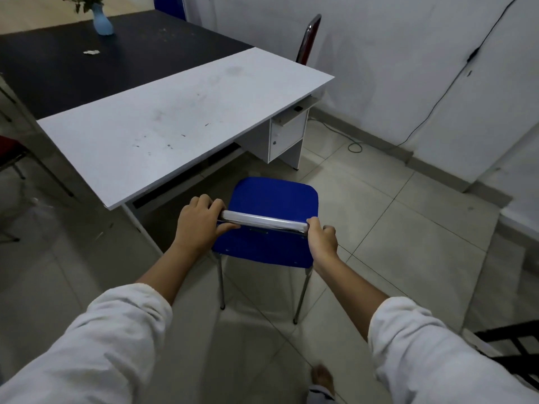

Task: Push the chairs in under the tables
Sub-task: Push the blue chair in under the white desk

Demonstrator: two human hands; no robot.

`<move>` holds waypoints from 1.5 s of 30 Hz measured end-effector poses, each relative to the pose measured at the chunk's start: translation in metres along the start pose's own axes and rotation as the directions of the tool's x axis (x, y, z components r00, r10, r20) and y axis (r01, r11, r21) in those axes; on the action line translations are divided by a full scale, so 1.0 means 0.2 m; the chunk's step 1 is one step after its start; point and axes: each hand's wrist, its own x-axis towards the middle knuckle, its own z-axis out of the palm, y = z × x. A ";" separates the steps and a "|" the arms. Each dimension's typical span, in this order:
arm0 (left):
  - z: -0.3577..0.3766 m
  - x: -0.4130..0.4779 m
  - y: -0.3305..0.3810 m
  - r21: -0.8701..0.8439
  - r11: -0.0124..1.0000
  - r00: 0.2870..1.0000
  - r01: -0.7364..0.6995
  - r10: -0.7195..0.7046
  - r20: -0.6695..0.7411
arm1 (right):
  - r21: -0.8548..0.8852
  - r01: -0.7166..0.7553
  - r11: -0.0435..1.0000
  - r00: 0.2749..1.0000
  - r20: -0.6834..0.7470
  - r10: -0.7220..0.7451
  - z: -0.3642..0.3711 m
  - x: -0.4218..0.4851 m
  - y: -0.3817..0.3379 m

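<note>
A blue chair with chrome legs stands on the tiled floor just in front of the white desk. Its seat front is close to the desk's near edge, out from under the top. My left hand grips the left end of the chair's chrome top rail. My right hand grips the right end of the same rail. Both arms wear white sleeves.
A black table with a light blue vase adjoins the desk at the back. A red chair stands behind the desk by the wall, and another red chair is at the left edge. A cable lies on the floor at right.
</note>
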 end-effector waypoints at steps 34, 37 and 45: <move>0.13 0.37 0.44 -0.613 0.583 0.797 0.533 -0.589 0.134 | -0.188 0.270 0.944 0.944 0.244 -0.222 -0.21 0.75 -0.45; 0.16 0.39 0.45 -0.636 0.567 0.779 0.524 -0.621 0.088 | -0.190 0.294 0.937 0.939 0.241 -0.246 -0.19 0.79 -0.48; 0.19 0.46 0.48 -0.669 0.513 0.710 0.538 -0.703 0.032 | -0.198 0.314 0.929 0.924 0.288 -0.251 -0.13 0.91 -0.57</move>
